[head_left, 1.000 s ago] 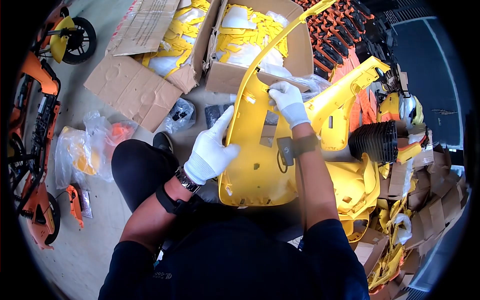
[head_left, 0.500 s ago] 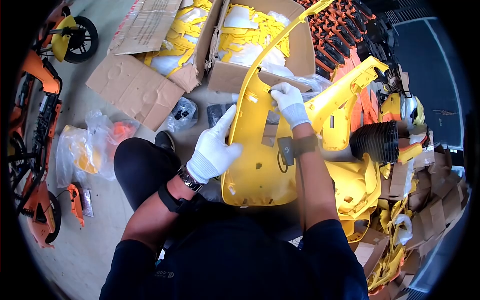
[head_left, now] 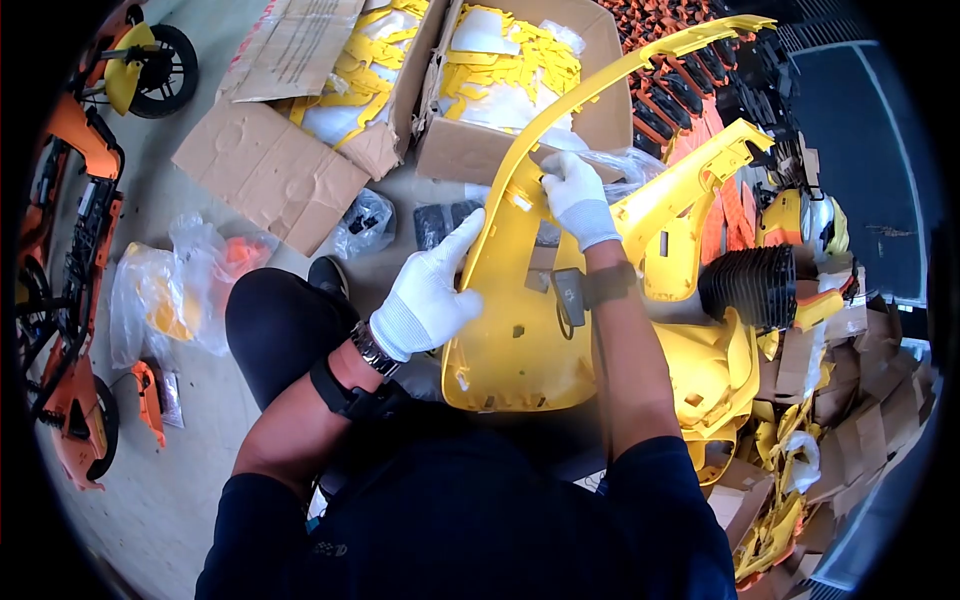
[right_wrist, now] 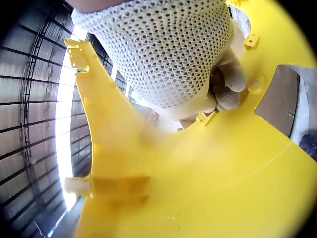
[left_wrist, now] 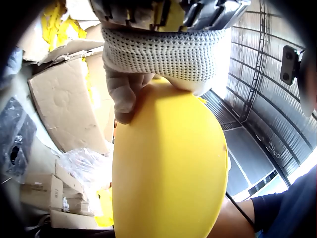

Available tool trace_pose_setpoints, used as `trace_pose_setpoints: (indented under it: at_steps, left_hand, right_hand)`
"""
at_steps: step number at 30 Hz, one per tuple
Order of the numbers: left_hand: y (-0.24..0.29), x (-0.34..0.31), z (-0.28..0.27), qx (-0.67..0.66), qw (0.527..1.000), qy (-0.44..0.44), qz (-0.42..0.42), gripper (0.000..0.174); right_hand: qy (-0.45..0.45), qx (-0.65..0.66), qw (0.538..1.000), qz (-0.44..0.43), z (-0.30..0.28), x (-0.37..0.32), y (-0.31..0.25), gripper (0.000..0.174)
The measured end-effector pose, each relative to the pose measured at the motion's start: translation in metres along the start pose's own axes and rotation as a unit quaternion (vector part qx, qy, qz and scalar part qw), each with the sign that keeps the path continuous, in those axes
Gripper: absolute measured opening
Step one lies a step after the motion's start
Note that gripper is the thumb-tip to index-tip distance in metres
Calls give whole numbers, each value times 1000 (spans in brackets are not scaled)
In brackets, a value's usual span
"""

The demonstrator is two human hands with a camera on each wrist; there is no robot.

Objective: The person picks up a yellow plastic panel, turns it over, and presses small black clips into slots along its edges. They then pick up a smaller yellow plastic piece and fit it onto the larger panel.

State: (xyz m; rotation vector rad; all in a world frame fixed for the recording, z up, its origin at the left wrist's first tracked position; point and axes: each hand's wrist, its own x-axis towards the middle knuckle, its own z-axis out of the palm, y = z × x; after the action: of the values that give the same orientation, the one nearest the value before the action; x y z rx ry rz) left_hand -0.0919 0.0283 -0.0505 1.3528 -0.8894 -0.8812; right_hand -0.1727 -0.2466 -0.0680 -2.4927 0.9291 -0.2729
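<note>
A large yellow plastic panel (head_left: 515, 365) with a long curved arm stands over the person's lap, its inner side facing them. The gloved left hand (head_left: 422, 302) grips its left edge, thumb on the inner side and fingers along the outside. In the left wrist view that hand (left_wrist: 126, 91) has its fingers bent over the edge of the smooth yellow panel (left_wrist: 168, 163). The gloved right hand (head_left: 578, 198) pinches at the panel's upper inner edge. Beside a small clip tab, the right hand (right_wrist: 198, 84) shows curled fingertips at the panel (right_wrist: 237, 158); whether they hold a small part is unclear.
Two cardboard boxes (head_left: 455, 155) of yellow parts stand ahead. More yellow panels (head_left: 700, 370) lie at the right, near black stacked baskets (head_left: 748, 287) and piled cardboard. Bagged parts (head_left: 165, 300) and orange scooter frames (head_left: 85, 300) are on the left.
The panel's long upper arm has swung right and toward the person, so more of its tip shows. Both hands have kept their places on the panel, the right shifting up slightly.
</note>
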Motion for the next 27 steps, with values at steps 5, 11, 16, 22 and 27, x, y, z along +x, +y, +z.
trace_pose_setpoints:
  at_steps: [5, 11, 16, 22, 27]
  left_hand:
    - [3, -2, -4, 29, 999, -29, 6, 84]
    - [-25, 2, 6, -3, 998, 45, 43, 81]
    - [-39, 3, 12, -30, 996, 72, 31, 80]
    - [-30, 6, 8, -15, 999, 45, -16, 82]
    - [-39, 6, 10, -41, 998, 28, -27, 82]
  right_hand:
    - [7, -75, 996, -36, -7, -5, -23, 26]
    - [-50, -17, 996, -79, -22, -17, -3, 28]
    - [-226, -89, 966, -88, -61, -74, -26, 21]
    - [-157, -66, 974, -146, -31, -178, -28, 21]
    - [-169, -48, 969, -173, -3, -186, -12, 19]
